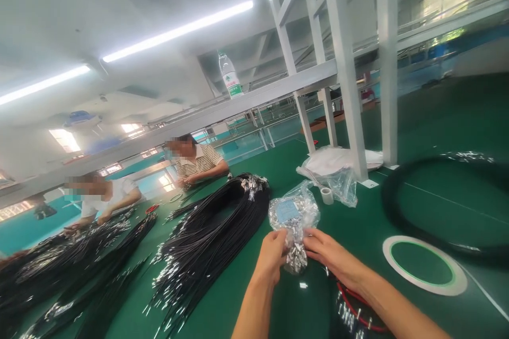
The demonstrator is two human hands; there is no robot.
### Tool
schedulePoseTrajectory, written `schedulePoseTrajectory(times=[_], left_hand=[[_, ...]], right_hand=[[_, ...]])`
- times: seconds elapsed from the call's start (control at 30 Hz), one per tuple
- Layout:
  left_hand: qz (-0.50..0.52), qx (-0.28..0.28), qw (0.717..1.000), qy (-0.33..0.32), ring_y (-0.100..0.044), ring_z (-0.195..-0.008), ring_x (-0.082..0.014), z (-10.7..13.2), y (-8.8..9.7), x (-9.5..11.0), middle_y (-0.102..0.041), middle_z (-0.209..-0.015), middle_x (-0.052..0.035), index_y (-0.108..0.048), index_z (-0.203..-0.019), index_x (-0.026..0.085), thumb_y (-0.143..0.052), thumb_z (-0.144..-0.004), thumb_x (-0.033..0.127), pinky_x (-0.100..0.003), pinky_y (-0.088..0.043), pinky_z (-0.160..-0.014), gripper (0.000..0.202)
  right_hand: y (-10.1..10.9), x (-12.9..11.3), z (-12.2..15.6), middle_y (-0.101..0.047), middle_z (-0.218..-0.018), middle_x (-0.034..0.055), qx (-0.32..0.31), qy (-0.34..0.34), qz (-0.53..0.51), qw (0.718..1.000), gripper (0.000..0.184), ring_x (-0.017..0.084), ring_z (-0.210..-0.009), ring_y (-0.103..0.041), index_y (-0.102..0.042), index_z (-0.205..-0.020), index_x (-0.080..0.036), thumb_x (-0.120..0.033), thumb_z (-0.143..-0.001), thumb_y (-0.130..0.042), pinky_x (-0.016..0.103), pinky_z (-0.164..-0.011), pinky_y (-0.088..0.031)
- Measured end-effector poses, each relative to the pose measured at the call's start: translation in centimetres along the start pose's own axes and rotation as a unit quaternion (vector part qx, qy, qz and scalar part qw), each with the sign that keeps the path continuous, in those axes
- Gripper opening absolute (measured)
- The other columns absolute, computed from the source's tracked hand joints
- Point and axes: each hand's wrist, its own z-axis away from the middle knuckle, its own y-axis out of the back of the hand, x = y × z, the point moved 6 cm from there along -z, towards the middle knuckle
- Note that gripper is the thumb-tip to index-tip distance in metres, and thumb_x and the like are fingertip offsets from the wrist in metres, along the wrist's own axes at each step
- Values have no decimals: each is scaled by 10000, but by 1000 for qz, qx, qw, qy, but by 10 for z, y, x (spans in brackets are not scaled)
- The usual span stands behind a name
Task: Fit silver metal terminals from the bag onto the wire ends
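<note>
Red and black leads (pixel 358 313) lie closest, under my right forearm, and just past them both my hands pinch a clear bag (pixel 293 218) of small metal parts above the green table (pixel 246 296).

My left hand (pixel 272 255) and right hand (pixel 329 253) are closed on the bag's lower end, fingers curled in from either side so the plastic bunches between them. Its fuller upper part, with a blue label, stands up above my fingertips. Just left of it lies a long bundle of black wires (pixel 214 233) with shiny ends, and more bundles run toward two co-workers (pixel 194 161) seated across the table. Behind the bag a small tape roll (pixel 327 195) sits against a crumpled plastic wrap (pixel 342 183). To my right a flat white ring (pixel 423 287) lies near a blurred black coil (pixel 392 206). A water bottle (pixel 229 75) stands on the overhead rail.
</note>
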Motion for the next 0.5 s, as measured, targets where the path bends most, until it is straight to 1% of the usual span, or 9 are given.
schedulePoseTrajectory(times=[0.07,0.1,0.2,0.27,0.3,0.37,0.4,0.47,0.5], left_hand=[[31,-11,999,-1,-598,-729,-153,-1,-4,1,-645,-841,-48,-584,-847,149,-714,-783,453,-292,-484,-696,336],[41,-12,999,-2,-600,-746,-155,0,-4,1,-644,-853,-48,-579,-837,157,-725,-763,464,-290,-481,-700,348],[49,-1,999,-2,-583,-747,-161,3,-5,-3,-639,-822,-43,-568,-796,168,-772,-689,492,-282,-449,-664,397],[48,2,999,-4,-570,-724,-164,5,-6,-4,-639,-793,-40,-574,-791,169,-801,-643,500,-277,-420,-632,428],[50,-1,999,-4,-569,-721,-166,5,-7,-4,-643,-795,-42,-583,-801,167,-804,-632,502,-276,-414,-626,436],[57,-7,998,-3,-578,-741,-173,6,-8,-3,-656,-835,-54,-597,-827,162,-794,-638,500,-280,-422,-636,434],[59,-4,998,-2,-581,-765,-178,6,-7,-3,-658,-863,-62,-600,-838,160,-785,-648,493,-284,-430,-651,425],[54,19,998,-2,-572,-807,-181,6,-2,-4,-650,-906,-69,-601,-848,157,-776,-664,470,-285,-432,-675,403],[49,33,998,-3,-562,-808,-178,6,2,-5,-642,-909,-67,-601,-850,156,-778,-665,458,-281,-425,-675,396]], right_hand=[[-4,-7,5,-683,-1044,55,-15,9,-28,999,176,224,-996,-649,-636,-1116,-143,-256,-981,-626,440,-954,-483],[-4,-9,6,-683,-1031,55,-12,13,-36,999,165,226,-998,-647,-639,-1089,-142,-270,-986,-615,441,-951,-485],[-1,-12,8,-681,-959,38,13,16,-30,999,89,219,-968,-646,-648,-960,-144,-232,-971,-637,434,-939,-488],[-2,-11,8,-682,-971,35,8,17,-25,1000,57,215,-973,-644,-655,-966,-143,-198,-953,-659,432,-960,-474],[-3,-11,8,-685,-992,40,-2,18,-26,999,75,216,-983,-644,-657,-997,-141,-200,-952,-659,435,-971,-467],[-3,-11,7,-688,-1022,54,-17,20,-36,999,137,225,-1006,-645,-652,-1042,-136,-252,-971,-635,445,-979,-465],[-1,-10,6,-689,-1009,56,-15,21,-38,999,157,227,-1005,-648,-650,-1029,-136,-283,-983,-617,448,-973,-471],[7,-8,3,-685,-924,39,12,21,-25,999,168,220,-953,-656,-651,-942,-145,-302,-988,-612,442,-945,-487],[11,-7,2,-676,-879,25,32,21,-11,999,158,213,-918,-656,-649,-898,-150,-283,-979,-628,436,-932,-491]])
